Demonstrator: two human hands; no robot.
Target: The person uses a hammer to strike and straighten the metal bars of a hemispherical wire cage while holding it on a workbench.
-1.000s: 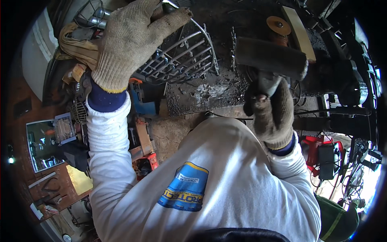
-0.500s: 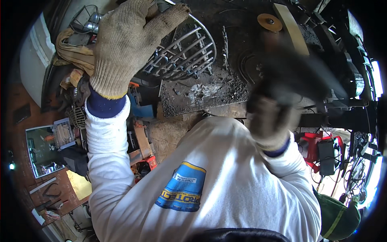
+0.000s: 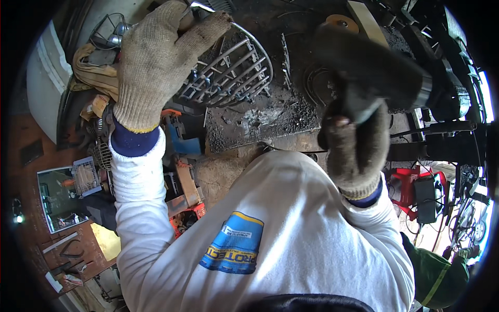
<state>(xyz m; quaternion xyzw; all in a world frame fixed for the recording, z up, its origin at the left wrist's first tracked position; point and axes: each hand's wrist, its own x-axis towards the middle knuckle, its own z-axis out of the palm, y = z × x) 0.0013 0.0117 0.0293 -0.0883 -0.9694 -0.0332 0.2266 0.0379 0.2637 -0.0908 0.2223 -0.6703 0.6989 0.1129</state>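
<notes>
My left hand (image 3: 148, 62), in a knitted work glove, is closed on the upper rim of a curved metal grille (image 3: 228, 78) made of welded rods. Its thumb lies over the rim, and part of the grip is hidden behind the glove. The grille is tilted over the dark, gritty ground. My right hand (image 3: 358, 143), gloved as well, is raised in front of my body. Its fingers wrap round a dark hammer (image 3: 384, 67), whose thick head is blurred by motion and stretches above the glove. A space separates the hammer from the grille.
Beyond the hammer lie an orange-brown disc (image 3: 342, 23) and a pale wooden strip (image 3: 367, 23). A rusty rod (image 3: 286, 61) rests right of the grille. Cloth (image 3: 96, 67) and a wire basket (image 3: 109, 34) are at far left; a red stool (image 3: 403, 190) stands at right.
The right hand and the hammer have risen slightly, with the hammer head swung up and to the left. The left hand keeps its hold on the grille; the view has shifted a little.
</notes>
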